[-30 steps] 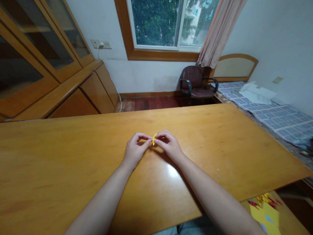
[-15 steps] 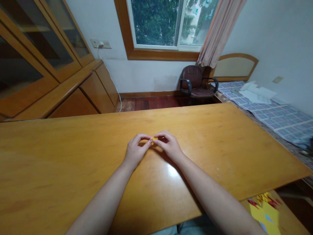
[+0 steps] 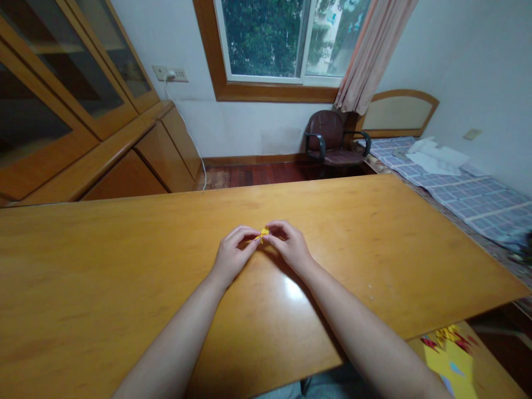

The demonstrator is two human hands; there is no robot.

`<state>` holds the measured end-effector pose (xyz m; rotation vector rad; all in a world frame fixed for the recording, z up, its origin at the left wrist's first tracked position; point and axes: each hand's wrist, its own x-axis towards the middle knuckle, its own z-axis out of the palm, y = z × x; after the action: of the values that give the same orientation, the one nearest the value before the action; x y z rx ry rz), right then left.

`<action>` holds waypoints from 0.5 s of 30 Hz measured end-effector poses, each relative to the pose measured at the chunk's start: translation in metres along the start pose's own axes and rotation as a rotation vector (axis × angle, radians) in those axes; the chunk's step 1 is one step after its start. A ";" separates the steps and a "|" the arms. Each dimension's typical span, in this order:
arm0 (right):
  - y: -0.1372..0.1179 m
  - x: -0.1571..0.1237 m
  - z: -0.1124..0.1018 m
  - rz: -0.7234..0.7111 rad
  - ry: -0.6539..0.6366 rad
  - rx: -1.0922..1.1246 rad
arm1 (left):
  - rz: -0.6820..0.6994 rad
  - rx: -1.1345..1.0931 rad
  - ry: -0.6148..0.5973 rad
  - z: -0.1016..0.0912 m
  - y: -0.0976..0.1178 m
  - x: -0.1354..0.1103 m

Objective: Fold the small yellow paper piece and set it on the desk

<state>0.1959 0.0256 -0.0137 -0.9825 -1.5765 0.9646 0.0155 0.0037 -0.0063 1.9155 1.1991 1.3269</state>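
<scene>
A small yellow piece (image 3: 265, 233), which looks like folded paper or ribbon, is pinched between my two hands over the wooden table (image 3: 137, 266). My left hand (image 3: 236, 249) grips its left side between thumb and fingertips. On the other side, my right hand (image 3: 290, 244) holds it the same way, with the fingertips of both hands almost meeting. Part of the piece is hidden behind the fingers, and its exact kind is too small to make out.
At the lower right, a lower surface carries yellow sheets (image 3: 451, 363) and several small red and yellow pieces (image 3: 449, 334). Beyond the table stand a brown armchair (image 3: 332, 141), a bed (image 3: 469, 188) and a wooden cabinet (image 3: 137, 166).
More of the yellow piece shows above the fingertips now, as a rounded shape. Both hands have shifted only slightly and keep their pinch.
</scene>
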 end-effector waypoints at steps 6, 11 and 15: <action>-0.005 0.001 -0.003 -0.133 -0.022 -0.082 | 0.046 -0.013 0.014 -0.002 0.000 0.000; -0.007 0.001 -0.003 -0.206 -0.014 -0.072 | 0.039 -0.032 0.079 -0.002 -0.001 -0.001; -0.006 0.000 -0.001 -0.208 0.004 -0.083 | 0.028 -0.065 0.084 -0.001 -0.001 -0.002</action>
<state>0.1963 0.0236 -0.0076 -0.8565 -1.6890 0.7586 0.0142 0.0027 -0.0081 1.8542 1.1587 1.4557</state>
